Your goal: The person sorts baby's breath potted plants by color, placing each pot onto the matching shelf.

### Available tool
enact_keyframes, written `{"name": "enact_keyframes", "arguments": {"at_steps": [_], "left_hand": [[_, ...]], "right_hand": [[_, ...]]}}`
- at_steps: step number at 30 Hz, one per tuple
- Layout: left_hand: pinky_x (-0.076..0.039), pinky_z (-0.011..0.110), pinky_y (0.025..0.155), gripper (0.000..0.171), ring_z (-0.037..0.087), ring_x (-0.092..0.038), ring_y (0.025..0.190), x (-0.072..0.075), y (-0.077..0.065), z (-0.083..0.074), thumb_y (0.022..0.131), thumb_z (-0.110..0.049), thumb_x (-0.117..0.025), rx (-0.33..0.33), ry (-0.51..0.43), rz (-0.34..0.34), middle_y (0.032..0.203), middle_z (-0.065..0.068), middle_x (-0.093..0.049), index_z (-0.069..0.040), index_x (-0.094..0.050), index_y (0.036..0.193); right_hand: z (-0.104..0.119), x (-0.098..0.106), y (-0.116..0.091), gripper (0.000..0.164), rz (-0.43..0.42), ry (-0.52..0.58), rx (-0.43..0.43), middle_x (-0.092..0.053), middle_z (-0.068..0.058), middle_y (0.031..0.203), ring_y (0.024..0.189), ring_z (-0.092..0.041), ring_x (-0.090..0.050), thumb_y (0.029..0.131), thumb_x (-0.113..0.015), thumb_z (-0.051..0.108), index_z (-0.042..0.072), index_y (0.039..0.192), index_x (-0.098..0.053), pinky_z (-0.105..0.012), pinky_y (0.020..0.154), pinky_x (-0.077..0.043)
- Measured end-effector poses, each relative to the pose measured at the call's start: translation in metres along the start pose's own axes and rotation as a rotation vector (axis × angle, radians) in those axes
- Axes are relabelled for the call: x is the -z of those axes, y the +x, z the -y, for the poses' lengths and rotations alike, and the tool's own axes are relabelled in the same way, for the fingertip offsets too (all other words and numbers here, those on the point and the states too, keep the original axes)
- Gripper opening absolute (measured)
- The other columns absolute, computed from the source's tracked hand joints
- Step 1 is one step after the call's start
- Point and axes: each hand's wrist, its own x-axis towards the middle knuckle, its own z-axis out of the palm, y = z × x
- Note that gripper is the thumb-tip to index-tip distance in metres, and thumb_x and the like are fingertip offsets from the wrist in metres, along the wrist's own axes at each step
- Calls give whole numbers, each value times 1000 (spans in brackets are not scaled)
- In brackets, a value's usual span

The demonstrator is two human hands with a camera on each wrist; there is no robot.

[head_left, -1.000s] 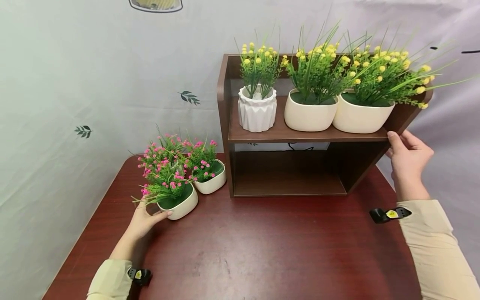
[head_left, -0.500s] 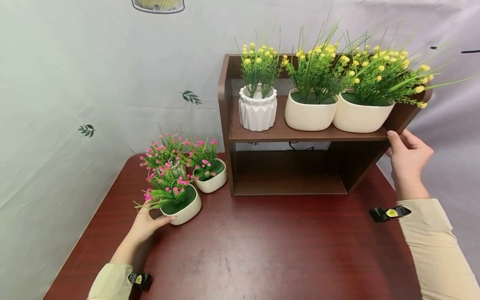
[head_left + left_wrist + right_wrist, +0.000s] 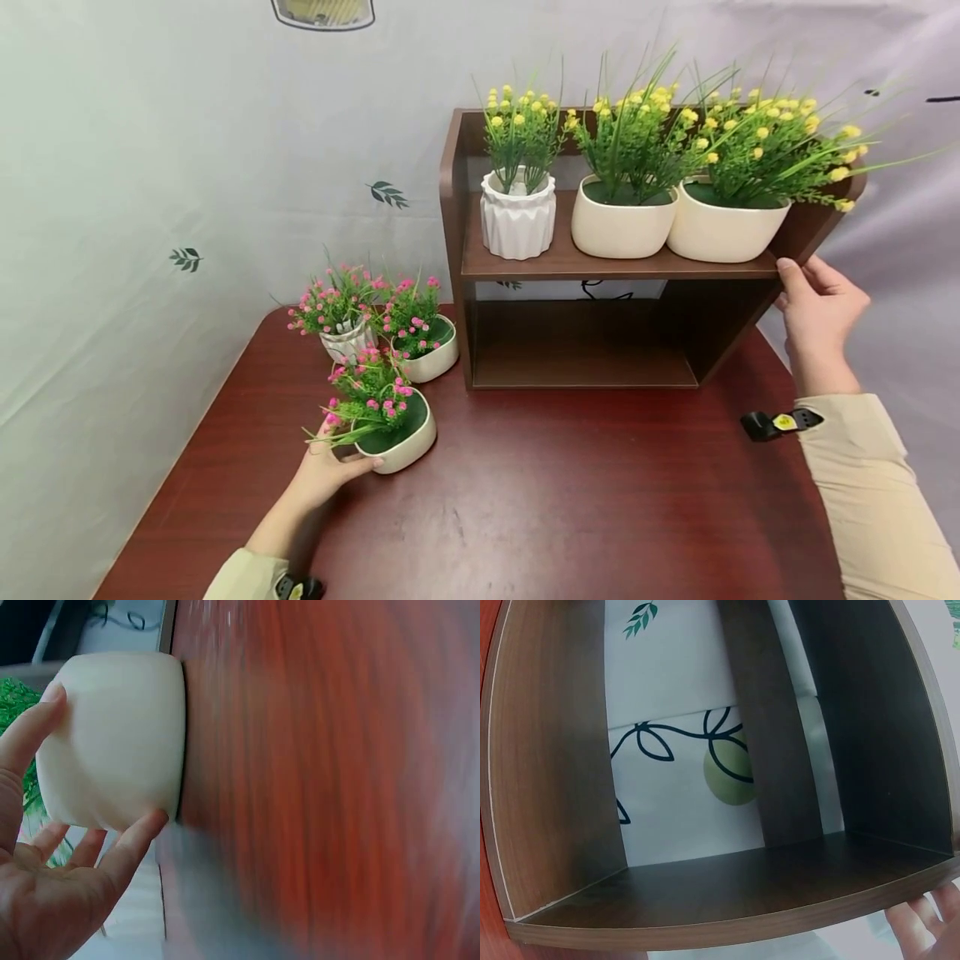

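Note:
My left hand holds a cream oval flowerpot of pink artificial flowers, the thumb at its front rim. In the left wrist view, the thumb and fingers span the pot, whose base is close to the tabletop. My right hand grips the right side panel of a brown two-tier shelf, thumb at the end of the middle board. From the right wrist view, the fingers lie at the panel's outer edge and the lower compartment has nothing in it.
Two more pink-flower pots stand left of the shelf: a white ribbed one and a cream oval one. On the upper tier are a white ribbed pot and two cream pots with yellow flowers. A patterned cloth hangs behind the dark red table.
My left hand has brought the held flowerpot toward me and to the right, away from the other pink pots, uncovering the white ribbed one. My right hand stays on the shelf.

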Motion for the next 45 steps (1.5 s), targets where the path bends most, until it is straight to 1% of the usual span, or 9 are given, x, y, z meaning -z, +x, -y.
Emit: {"name": "enact_keyframes", "arguments": {"at_steps": [3, 6, 12, 20, 29, 33, 36, 39, 45], "left_hand": [[-55, 22, 75, 83, 9, -66, 89, -11, -3, -2, 71, 8, -77, 16, -35, 25, 134, 30, -43, 2, -30, 139], [-55, 22, 75, 83, 6, -65, 91, -21, -5, -4, 69, 11, -77, -2, -64, 43, 131, 30, -44, 1, -31, 138], [-56, 25, 74, 83, 5, -65, 92, -35, -7, -6, 66, 14, -76, -80, -90, 65, 126, 26, -49, 1, -31, 134], [-55, 24, 78, 82, 0, -61, 101, -48, -7, -7, 66, 16, -76, -185, -101, 123, 125, 32, -49, 6, -31, 134], [-53, 25, 84, 85, 2, -60, 105, -63, 2, -13, 68, 11, -77, -175, -138, 226, 129, 33, -47, 6, -29, 137], [-53, 28, 84, 86, 5, -61, 107, -72, 8, -13, 68, 13, -76, -197, -184, 281, 128, 21, -53, 6, -28, 138], [-54, 29, 84, 81, 6, -62, 106, -81, 14, -13, 68, 13, -76, -201, -206, 327, 125, 14, -55, 7, -30, 135], [-54, 30, 84, 78, 6, -62, 105, -90, 20, -15, 69, 12, -76, -193, -218, 364, 126, 19, -54, 8, -32, 133], [-53, 31, 86, 82, 5, -60, 108, -105, 31, -21, 69, 12, -76, -174, -219, 386, 133, 30, -46, 3, -31, 137]], "right_hand": [[-1, 0, 0, 20, -4, -6, 11, -69, 6, 67, 49, -4, -54, 76, -77, 6, 10, 96, -77, -14, 40, -41], [-1, 0, 0, 22, 1, -13, 7, -70, 7, 69, 53, -4, -57, 76, -78, 7, 10, 98, -76, -13, 42, -44], [-1, 0, 0, 25, -1, -14, 5, -70, 7, 71, 59, -4, -61, 75, -79, 8, 10, 100, -76, -14, 43, -46], [-1, 0, 0, 26, 11, -21, 7, -71, 8, 71, 61, -4, -63, 76, -79, 9, 10, 101, -76, -14, 46, -48], [-2, 1, 1, 24, 2, -20, 31, -70, 7, 69, 57, -4, -61, 76, -79, 8, 9, 99, -76, -13, 44, -46], [-1, 1, 2, 24, 4, -28, 36, -70, 7, 70, 58, -3, -61, 76, -78, 8, 9, 100, -76, -13, 45, -47], [-1, 1, 2, 24, 7, -32, 39, -70, 8, 70, 59, -3, -62, 76, -79, 8, 9, 100, -76, -13, 45, -48], [-1, 0, 2, 24, 13, -34, 38, -70, 8, 71, 59, -3, -62, 76, -78, 8, 9, 100, -76, -13, 46, -48], [-1, 0, 2, 23, 3, -18, 10, -70, 6, 71, 62, -5, -63, 77, -77, 6, 10, 99, -76, -14, 47, -49]]}}
